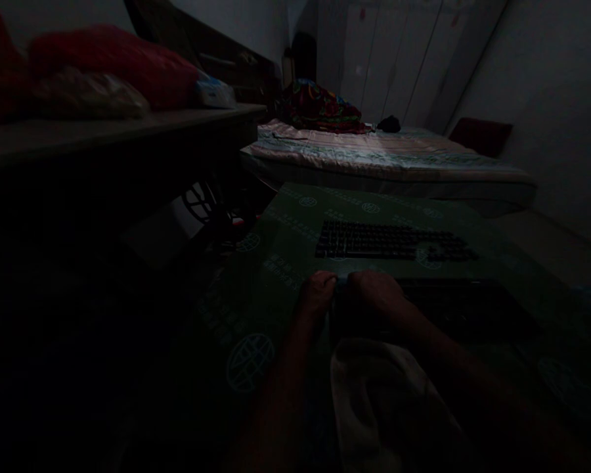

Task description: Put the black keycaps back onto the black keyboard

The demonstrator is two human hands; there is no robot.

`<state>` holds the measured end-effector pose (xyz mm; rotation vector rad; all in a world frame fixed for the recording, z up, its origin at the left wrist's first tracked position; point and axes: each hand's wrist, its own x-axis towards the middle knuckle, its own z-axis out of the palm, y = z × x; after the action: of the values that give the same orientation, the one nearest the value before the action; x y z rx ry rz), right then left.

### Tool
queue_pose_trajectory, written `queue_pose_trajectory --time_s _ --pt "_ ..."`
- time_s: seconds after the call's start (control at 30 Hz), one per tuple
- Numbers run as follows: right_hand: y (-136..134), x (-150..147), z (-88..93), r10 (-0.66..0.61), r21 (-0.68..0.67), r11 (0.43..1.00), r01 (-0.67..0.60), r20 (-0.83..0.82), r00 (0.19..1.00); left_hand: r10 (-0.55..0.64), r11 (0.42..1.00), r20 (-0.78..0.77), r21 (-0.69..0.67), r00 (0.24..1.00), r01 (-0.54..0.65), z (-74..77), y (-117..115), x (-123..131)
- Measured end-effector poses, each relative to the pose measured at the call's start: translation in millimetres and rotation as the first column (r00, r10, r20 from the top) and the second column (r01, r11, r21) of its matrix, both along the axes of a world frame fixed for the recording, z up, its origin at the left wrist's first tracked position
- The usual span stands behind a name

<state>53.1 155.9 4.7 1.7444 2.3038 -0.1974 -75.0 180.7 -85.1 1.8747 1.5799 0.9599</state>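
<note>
On a green board point(285, 289) lies a dark keyboard base point(473, 309), close in front of me. My left hand point(319, 293) is closed at its left upper corner, fingers curled in. Right beside it my right hand point(378, 292) is closed over the same corner, knuckles up. A small bluish spot shows between the two hands, too dark to name. Whatever the fingers pinch is hidden. Beyond the hands, black keycaps point(374, 241) are laid out in rows like a keyboard. A pale cloth point(374, 401) lies nearest me, below the right hand.
A bed with a striped sheet point(374, 148) stands behind the board, a patterned blanket point(320, 105) heaped on it. At left, a raised tabletop point(177, 125) holds a red bag point(113, 62) and a tissue pack point(217, 93). A fan point(200, 200) stands below. The room is very dark.
</note>
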Motion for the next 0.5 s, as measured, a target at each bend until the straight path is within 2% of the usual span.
queue_pose_trajectory --time_s 0.27,0.5 --pt "-0.1 -0.4 -1.6 0.081 -0.017 0.997 -0.081 0.000 0.997 -0.033 0.999 0.004 0.007 0.999 0.033 1.6 -1.1 -1.7" --pt "-1.6 1.3 -3.9 0.030 0.003 1.000 -0.030 -0.012 0.999 -0.025 1.000 0.003 0.017 1.000 0.025 -3.0 1.7 -2.7"
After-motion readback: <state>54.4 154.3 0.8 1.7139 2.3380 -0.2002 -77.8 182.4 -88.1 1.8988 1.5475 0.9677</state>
